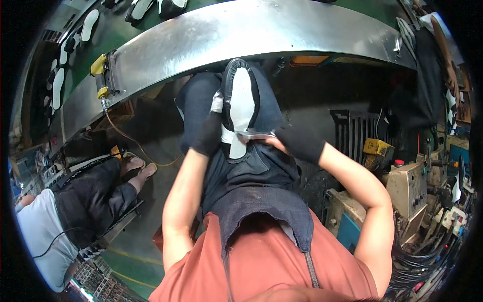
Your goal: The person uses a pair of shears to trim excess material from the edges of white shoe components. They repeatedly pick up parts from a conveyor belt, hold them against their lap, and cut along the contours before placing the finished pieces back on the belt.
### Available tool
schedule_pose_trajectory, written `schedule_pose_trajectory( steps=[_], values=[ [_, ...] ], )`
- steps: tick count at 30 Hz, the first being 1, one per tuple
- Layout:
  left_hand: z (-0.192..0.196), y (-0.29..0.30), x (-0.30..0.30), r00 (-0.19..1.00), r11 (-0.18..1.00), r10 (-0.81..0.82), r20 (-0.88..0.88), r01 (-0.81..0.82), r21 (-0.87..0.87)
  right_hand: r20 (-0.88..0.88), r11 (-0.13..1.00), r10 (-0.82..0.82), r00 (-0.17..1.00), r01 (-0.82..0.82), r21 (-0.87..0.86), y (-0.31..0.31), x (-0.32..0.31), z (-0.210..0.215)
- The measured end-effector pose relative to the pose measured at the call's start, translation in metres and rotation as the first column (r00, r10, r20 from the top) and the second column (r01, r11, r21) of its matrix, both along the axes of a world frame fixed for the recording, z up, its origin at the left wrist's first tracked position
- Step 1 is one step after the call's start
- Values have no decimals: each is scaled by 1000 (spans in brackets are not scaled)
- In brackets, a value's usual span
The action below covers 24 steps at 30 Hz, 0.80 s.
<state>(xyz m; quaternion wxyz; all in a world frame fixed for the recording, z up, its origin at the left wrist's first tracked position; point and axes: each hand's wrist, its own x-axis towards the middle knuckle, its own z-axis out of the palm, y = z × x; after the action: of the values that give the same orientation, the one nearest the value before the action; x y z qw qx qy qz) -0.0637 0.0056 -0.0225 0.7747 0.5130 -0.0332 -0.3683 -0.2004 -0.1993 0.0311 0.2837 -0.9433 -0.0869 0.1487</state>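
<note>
A black shoe upper (232,75) with a white sole side (242,100) facing up lies lengthwise on my thighs, its toe away from me. My left hand (209,132), in a dark glove with pale wrapping on a finger, grips the shoe along its left side. In my right hand (297,141), also dark-gloved with bare fingertips, is a silver metal hand tool (257,136). Its head meets the shoe near the heel end; the exact shape of its jaws is too small to make out.
A shiny metal bench edge (261,27) curves ahead of my knees. On it at left sits a yellow-and-black tool (103,75) with a hose. More shoe parts (89,25) lie on a green surface beyond. A seated person (95,196) is at left; machinery (408,189) stands at right.
</note>
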Motion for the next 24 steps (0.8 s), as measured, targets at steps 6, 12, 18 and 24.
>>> schedule_pose_trajectory(
  steps=[6,12,18,24],
  values=[
    [-27,-19,-13,807,747,-96,583,-329,578,3,996,4,1000,-4,87,1,-16,44],
    [-15,-4,-14,719,863,-410,561,105,495,228,996,74,971,-62,-61,2,49,30],
    [-14,7,-20,655,903,-317,686,-13,429,267,996,-71,961,51,80,3,27,34],
    [26,-9,-15,896,963,-130,425,13,268,-702,303,-550,452,892,337,19,-37,-49]
  ],
)
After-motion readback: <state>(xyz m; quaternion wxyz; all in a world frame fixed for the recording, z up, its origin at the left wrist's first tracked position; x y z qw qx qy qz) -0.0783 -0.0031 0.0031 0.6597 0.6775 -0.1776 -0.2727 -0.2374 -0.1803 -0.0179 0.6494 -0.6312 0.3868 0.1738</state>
